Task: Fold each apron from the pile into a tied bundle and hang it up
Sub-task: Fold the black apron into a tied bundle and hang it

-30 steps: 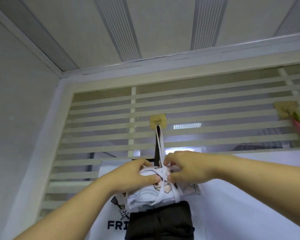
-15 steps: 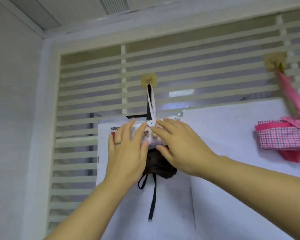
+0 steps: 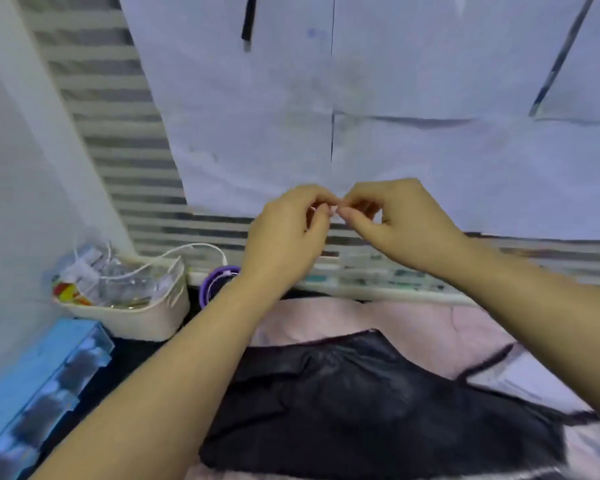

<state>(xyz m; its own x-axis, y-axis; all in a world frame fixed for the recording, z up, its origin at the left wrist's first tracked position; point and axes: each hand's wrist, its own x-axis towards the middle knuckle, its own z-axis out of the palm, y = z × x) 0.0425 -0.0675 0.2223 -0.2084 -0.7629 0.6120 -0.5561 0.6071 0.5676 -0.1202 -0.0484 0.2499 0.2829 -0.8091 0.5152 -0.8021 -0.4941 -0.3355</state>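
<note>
Hovering over crumpled black apron (image 3: pixel 361 403): L hand (image 3: pixel 284 237) + R hand (image 3: pixel 402 226), curled fingertips (image 3: pixel 344 213) meeting, grip unclear.

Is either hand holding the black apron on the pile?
No, the left hand and right hand hover above the black apron, fingertips meeting, clear of it.

Plain pale wall (image 3: pixel 18 174), left. Slatted partition (image 3: pixel 118 140): horizontal pale slats, dark gaps. White paper sheets (image 3: pixel 257 126) cover most of it. White ledge (image 3: pixel 378 294) at its foot. Corner: cream basket (image 3: pixel 153 323) of packets, white cable (image 3: pixel 187 249); purple round container (image 3: pixel 210 284) beside it. Blue plastic tray (image 3: pixel 39 375), lower left.
</note>
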